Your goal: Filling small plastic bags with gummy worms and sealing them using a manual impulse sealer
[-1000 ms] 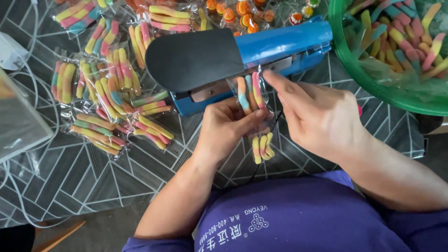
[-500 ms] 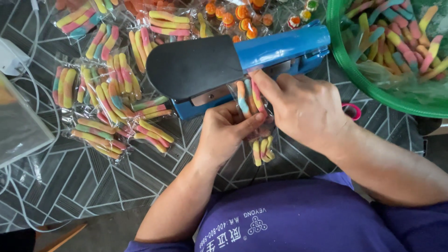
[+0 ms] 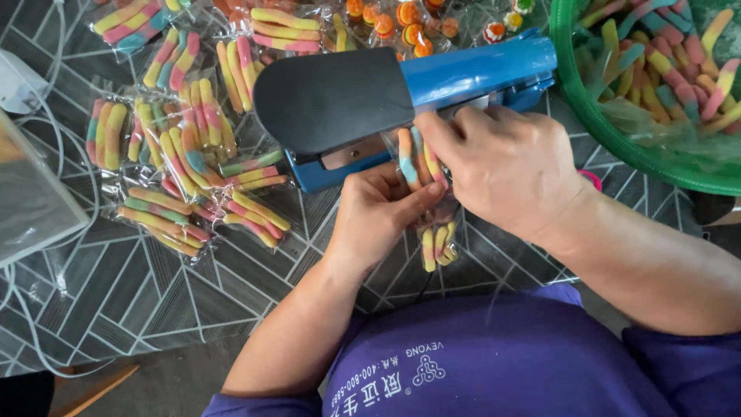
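My left hand [image 3: 370,220] pinches a small clear bag of striped gummy worms [image 3: 417,158] from below, thumb across its front. My right hand [image 3: 505,166] grips the same bag's top edge with its fingertips, right at the jaw of a blue heat sealer [image 3: 471,73] with a wide black handle [image 3: 328,96]. A second sealed bag of yellow and pink worms [image 3: 436,243] hangs just under the first, between my hands.
Several sealed bags of gummy worms [image 3: 185,147] lie in a pile left of the sealer. A green basin [image 3: 610,139] of loose worms sits at the upper right. Bags of round candies [image 3: 401,19] lie behind the sealer. White cables [image 3: 31,309] run along the left.
My right hand has slid left along the bag's top and closed in on the sealer's jaw. The left hand keeps its hold on the bag.
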